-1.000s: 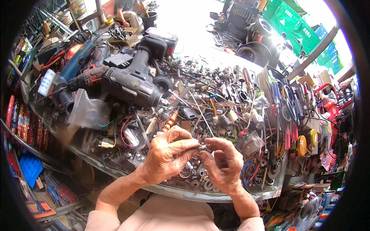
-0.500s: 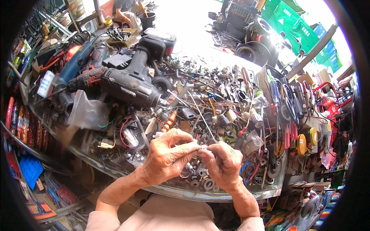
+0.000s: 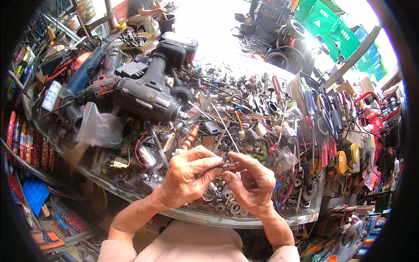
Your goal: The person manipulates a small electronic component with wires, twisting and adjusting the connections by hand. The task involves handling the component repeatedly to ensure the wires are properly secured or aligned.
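My left hand [image 3: 190, 177] pinches a small dark metal part [image 3: 229, 167] between thumb and forefinger, above a heap of hardware. My right hand [image 3: 251, 183] is at the same part from the right, thumb and curved forefinger around it; its other fingers are curled and partly hidden. Washers and small fittings [image 3: 231, 205] lie beneath both hands. A copper-coloured piece [image 3: 190, 139] and a long thin rod [image 3: 227, 133] rest just beyond them.
A large cordless drill [image 3: 144, 98] and blue angle grinder [image 3: 87, 74] sit at left. Tools and wires fill a tray [image 3: 301, 83] at right. The glass-topped bench's edge [image 3: 183, 215] runs before me. A seated person [image 3: 139, 17] is at the back left, near tyres opposite [image 3: 286, 59].
My right forefinger has lifted and straightened slightly since half a second ago, showing more of the small part. My left hand stays nearly still.
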A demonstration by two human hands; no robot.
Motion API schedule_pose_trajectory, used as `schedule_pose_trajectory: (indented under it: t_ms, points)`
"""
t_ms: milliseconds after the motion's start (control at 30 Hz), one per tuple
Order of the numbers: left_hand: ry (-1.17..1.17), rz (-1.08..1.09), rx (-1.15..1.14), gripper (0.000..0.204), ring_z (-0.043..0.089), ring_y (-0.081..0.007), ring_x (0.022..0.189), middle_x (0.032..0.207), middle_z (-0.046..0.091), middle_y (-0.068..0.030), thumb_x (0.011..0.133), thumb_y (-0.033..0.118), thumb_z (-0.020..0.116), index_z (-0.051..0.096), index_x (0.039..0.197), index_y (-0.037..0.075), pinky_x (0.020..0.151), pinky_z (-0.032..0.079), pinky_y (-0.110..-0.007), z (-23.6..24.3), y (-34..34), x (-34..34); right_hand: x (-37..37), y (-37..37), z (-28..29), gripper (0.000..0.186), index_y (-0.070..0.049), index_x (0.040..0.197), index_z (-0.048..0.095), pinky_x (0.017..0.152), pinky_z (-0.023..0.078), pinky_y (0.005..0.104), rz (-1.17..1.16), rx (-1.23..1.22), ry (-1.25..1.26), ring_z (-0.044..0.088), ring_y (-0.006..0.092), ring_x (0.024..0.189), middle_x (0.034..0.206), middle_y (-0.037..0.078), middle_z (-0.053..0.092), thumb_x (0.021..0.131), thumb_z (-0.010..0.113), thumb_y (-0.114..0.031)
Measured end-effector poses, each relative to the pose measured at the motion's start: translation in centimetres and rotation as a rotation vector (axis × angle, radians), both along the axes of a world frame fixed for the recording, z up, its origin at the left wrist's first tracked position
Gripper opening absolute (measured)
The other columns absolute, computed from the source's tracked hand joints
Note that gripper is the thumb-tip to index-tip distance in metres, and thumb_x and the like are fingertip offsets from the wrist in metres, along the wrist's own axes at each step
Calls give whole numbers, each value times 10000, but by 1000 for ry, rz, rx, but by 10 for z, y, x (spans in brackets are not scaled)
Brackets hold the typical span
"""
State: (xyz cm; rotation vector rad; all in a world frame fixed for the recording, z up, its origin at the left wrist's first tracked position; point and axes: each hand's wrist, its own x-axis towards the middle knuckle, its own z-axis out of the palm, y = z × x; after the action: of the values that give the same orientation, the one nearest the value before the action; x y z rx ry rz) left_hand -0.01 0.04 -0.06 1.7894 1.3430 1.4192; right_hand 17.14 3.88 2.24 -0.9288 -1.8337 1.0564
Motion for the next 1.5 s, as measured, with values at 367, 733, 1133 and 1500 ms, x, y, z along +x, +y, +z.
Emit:
schedule_pose_trajectory:
  t_ms: [367,733,1133,1500]
  points:
    - [64,-26,85,188,641,-235,725,849,664,-104,743,41,726,679,924,16,617,485,-316,0,3,0,5,4,-8,221,-14,993,649,443,376,203,42,130,-65,472,44,498,783,56,669,793,719,-75]
    - [-247,-80,-231,134,600,-145,589,772,637,-80,826,37,667,669,950,-14,525,447,-248,8,-1,-2,15,25,-12,159,-6,913,647,452,373,225,-199,25,-195,466,55,498,622,14,575,813,698,-119]
    - [-836,-294,-582,294,674,-223,851,1040,612,-142,901,61,563,549,1155,-86,518,559,-239,13,1,-17,5,87,1,176,-37,917,680,623,481,357,-123,224,-716,647,245,660,737,153,659,850,591,-173]
    - [-969,-386,-594,327,642,-293,996,1061,609,-172,917,68,545,497,1210,-69,626,599,-283,9,3,-23,-22,107,16,178,-62,833,635,726,473,439,60,265,-1197,625,332,793,778,161,633,713,639,-194]
